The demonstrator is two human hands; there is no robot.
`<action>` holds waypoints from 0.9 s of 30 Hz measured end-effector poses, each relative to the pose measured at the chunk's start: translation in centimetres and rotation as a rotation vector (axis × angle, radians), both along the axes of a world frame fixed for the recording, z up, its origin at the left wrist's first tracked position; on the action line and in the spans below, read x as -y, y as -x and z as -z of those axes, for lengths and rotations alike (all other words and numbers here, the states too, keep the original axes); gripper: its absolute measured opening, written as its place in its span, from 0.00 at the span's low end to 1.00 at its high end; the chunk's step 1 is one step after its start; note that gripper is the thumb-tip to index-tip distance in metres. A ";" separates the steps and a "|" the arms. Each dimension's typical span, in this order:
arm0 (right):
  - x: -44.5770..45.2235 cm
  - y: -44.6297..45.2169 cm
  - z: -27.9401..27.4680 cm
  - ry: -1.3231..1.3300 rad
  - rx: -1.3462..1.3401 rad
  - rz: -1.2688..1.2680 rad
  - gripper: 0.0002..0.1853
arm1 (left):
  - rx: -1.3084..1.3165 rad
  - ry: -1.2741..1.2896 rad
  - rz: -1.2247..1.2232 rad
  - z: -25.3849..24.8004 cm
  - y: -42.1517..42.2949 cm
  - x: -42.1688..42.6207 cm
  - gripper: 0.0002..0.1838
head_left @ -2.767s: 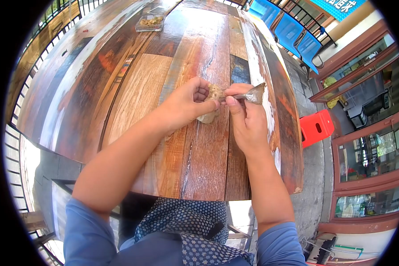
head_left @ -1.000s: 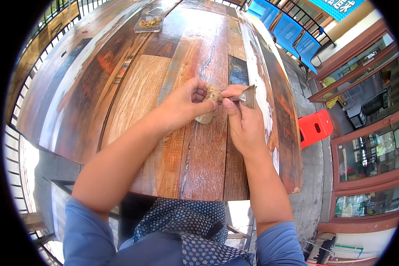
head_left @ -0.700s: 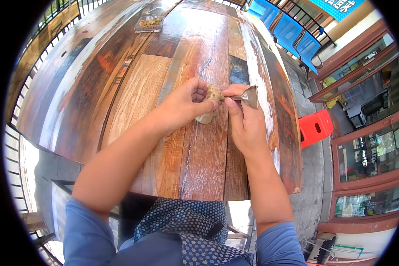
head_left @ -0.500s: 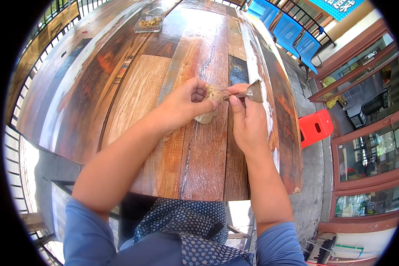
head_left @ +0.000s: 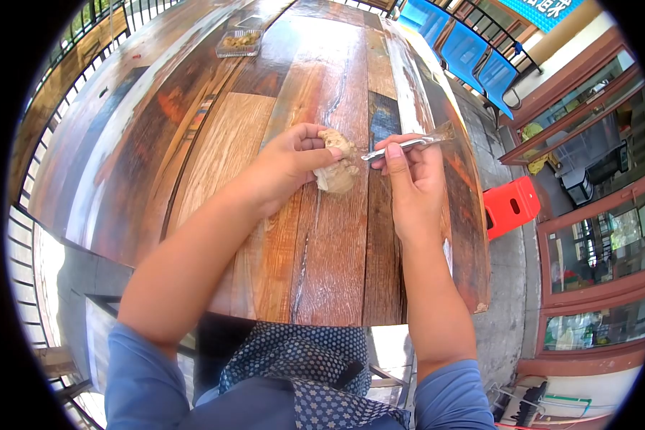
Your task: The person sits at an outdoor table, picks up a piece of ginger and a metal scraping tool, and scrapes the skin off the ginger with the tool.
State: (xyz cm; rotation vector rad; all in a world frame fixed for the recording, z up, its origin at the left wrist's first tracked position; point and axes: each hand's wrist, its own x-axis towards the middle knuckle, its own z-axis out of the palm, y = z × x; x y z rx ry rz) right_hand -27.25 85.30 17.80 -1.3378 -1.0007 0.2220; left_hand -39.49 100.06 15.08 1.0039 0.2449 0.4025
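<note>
Left hand [head_left: 297,154] pinches tan lump [head_left: 337,174], right hand [head_left: 411,179] metal tool [head_left: 417,142]; blue sign [head_left: 542,11], characters cropped

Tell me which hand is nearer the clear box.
Left. The left hand is on the near side of the clear box, slightly right; the right hand is also on the near side, but farther right.

beige lump [head_left: 338,177], silvery tool [head_left: 411,143], multicoloured plank-striped tabletop [head_left: 330,251]
</note>
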 end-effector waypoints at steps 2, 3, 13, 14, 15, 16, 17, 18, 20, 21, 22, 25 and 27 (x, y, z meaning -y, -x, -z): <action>0.0 0.2 -0.2 -0.009 -0.054 -0.032 0.08 | 0.016 0.027 0.013 -0.2 0.1 0.0 0.22; 0.0 0.1 -0.2 -0.010 -0.055 -0.031 0.08 | 0.031 0.056 0.011 -0.3 0.1 0.0 0.22; 0.0 0.0 -0.3 -0.041 -0.175 -0.105 0.08 | 0.089 0.122 0.032 -0.2 0.1 -0.1 0.22; 0.0 0.0 -0.3 -0.044 -0.183 -0.115 0.08 | 0.089 0.121 0.033 -0.3 0.1 0.0 0.22; 0.0 -0.1 -0.3 -0.044 -0.184 -0.114 0.08 | 0.093 0.126 0.032 -0.4 0.1 0.0 0.22; 0.0 -0.2 -0.4 -0.027 -0.187 -0.131 0.08 | 0.096 0.131 0.030 -0.5 0.1 0.1 0.22; 0.1 -0.2 -0.4 -0.010 -0.190 -0.147 0.08 | 0.096 0.131 0.030 -0.4 0.1 0.1 0.22; 0.1 -0.1 -0.5 -0.010 -0.190 -0.147 0.08 | 0.102 0.138 0.037 -0.3 0.1 0.0 0.22; 0.1 0.2 -0.4 -0.045 -0.217 -0.168 0.09 | 0.109 0.145 0.044 -0.2 0.1 0.0 0.22; 0.0 0.4 -0.3 -0.046 -0.217 -0.168 0.09 | 0.099 0.144 0.045 -0.3 0.1 0.0 0.22; -0.1 0.6 -0.2 -0.050 -0.207 -0.148 0.09 | 0.090 0.142 0.046 -0.4 0.2 0.1 0.22; 0.0 0.6 0.1 -0.052 -0.182 -0.137 0.08 | 0.108 0.167 0.040 -0.5 0.2 0.3 0.22; 0.1 0.6 0.2 -0.050 -0.167 -0.148 0.09 | 0.103 0.172 0.043 -0.5 0.2 0.3 0.22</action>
